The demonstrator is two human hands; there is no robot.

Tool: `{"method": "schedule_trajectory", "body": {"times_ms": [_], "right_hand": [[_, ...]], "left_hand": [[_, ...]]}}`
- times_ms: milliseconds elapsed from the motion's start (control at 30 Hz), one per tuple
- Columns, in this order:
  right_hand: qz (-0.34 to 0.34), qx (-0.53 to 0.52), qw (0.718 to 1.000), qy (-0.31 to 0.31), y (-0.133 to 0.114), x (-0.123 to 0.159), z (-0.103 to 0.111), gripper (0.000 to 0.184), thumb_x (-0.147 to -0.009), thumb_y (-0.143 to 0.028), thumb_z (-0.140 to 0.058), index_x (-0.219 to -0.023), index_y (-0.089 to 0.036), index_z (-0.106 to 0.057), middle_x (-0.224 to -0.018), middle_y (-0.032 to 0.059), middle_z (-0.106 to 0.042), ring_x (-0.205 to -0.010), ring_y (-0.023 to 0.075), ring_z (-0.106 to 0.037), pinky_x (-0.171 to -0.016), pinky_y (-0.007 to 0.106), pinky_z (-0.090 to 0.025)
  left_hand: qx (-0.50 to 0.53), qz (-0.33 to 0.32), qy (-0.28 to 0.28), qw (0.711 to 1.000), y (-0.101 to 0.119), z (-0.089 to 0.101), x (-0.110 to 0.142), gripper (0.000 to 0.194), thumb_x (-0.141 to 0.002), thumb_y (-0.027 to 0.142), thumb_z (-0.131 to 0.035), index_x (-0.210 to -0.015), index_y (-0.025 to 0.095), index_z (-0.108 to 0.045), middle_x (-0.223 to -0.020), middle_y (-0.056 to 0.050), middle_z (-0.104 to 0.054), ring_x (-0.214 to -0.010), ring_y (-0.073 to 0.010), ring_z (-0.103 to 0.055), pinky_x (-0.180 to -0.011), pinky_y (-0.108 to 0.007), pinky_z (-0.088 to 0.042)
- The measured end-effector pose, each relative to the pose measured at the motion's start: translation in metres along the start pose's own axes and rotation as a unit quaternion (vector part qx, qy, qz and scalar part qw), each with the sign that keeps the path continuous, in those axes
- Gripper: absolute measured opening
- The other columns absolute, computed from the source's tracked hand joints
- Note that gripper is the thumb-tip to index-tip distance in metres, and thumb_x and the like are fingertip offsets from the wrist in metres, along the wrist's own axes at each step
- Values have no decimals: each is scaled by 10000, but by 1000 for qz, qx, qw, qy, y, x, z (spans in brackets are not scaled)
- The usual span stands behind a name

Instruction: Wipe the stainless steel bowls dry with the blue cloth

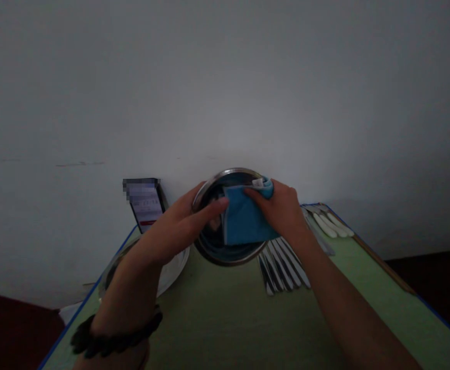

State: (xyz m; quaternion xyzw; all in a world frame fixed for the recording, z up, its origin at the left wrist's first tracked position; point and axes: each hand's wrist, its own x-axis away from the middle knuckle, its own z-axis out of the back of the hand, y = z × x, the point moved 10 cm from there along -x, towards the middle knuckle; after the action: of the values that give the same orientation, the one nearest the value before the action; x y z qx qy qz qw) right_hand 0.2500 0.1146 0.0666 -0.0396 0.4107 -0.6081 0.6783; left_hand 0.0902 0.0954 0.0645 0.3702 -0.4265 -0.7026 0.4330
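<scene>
A shiny metal bowl (230,261) is held up above the table, its inside tilted toward me. My left hand (186,218) grips its left side, with the thumb over the rim and the other fingers hidden behind. A blue cloth (248,218) with a white tag is folded over the bowl's right rim and lies across its opening. My right hand (281,205) pinches the cloth against that rim, thumb on the front, most fingers out of sight.
Several metal knives (284,267) lie side by side on the green table (217,318). Forks with white handles (330,223) are at the right back. A phone (145,205) leans against the wall; a pale plate (174,272) and another metal bowl (107,272) sit partly behind my left arm.
</scene>
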Motion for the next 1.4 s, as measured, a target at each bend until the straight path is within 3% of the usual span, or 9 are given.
{"method": "schedule_trajectory", "body": {"times_ms": [233,400,567,767,933,1133,1267,1333,1400], "right_hand": [[-21,38,999,5,11,-1,-3,479,-788,-617,-406,-858,-184,-599,-800,108,-667,-747,247,-604,-602,316,-385],[52,112,989,-79,-9,6,-19,446,-712,-640,-505,-790,-205,-565,-719,84,-645,-651,233,-582,-516,290,-314],[121,127,974,-146,-31,19,-34,414,-733,-620,-489,-804,-218,-562,-668,57,-627,-585,200,-563,-478,270,-255],[63,54,991,-107,-9,7,-25,380,-763,-564,-495,-791,-200,-599,-735,68,-658,-666,209,-590,-544,277,-339],[-18,0,999,-29,26,-7,-3,441,-835,-524,-373,-768,-174,-634,-756,82,-670,-688,219,-601,-576,289,-377],[-51,-42,994,-87,36,-8,-10,463,-822,-530,-369,-672,-173,-621,-666,64,-657,-631,210,-597,-527,272,-384],[-83,-84,985,-125,42,-5,-14,449,-790,-541,-412,-638,-171,-619,-586,38,-633,-568,191,-572,-497,265,-381],[-106,-114,976,-154,48,-2,-17,433,-774,-535,-441,-622,-168,-614,-548,24,-614,-529,177,-553,-478,261,-377],[-123,-135,969,-169,54,-1,-18,405,-757,-527,-477,-639,-166,-620,-552,20,-618,-520,171,-550,-463,258,-377]], "left_hand": [[-19,-13,7,1000,-13,2,-3,268,-689,122,-523,-924,198,-626,-699,4,-628,-768,-193,-593,-714,-313,-488],[-68,-15,-91,993,-12,-15,2,323,-651,70,-472,-849,234,-668,-637,28,-641,-598,-150,-569,-568,-254,-478],[-132,-2,-156,979,-18,-25,7,381,-697,80,-456,-964,259,-662,-727,33,-688,-647,-157,-613,-630,-259,-490],[-76,-44,-52,995,-5,-9,-1,337,-837,363,-463,-1139,260,-573,-1101,-8,-641,-1035,-191,-570,-914,-301,-423],[-21,-123,13,992,19,-5,-2,464,-871,359,-421,-1313,225,-374,-1293,-60,-501,-1165,-205,-476,-979,-349,-385],[-218,-305,134,917,49,-5,12,602,-761,372,-593,-1285,166,-382,-1428,-136,-219,-1337,-266,-193,-1089,-393,-211],[-235,-338,174,894,51,-4,16,1009,-600,493,-707,-1383,233,-126,-1464,-156,-96,-1344,-328,-137,-1066,-481,-219],[-241,-338,185,891,52,-4,17,971,-579,509,-713,-1360,252,-195,-1466,-147,-112,-1343,-325,-142,-1060,-487,-225],[-275,-337,157,887,53,-12,15,682,-597,514,-693,-1176,237,-466,-1454,-118,-171,-1346,-318,-140,-1066,-484,-213]]}}
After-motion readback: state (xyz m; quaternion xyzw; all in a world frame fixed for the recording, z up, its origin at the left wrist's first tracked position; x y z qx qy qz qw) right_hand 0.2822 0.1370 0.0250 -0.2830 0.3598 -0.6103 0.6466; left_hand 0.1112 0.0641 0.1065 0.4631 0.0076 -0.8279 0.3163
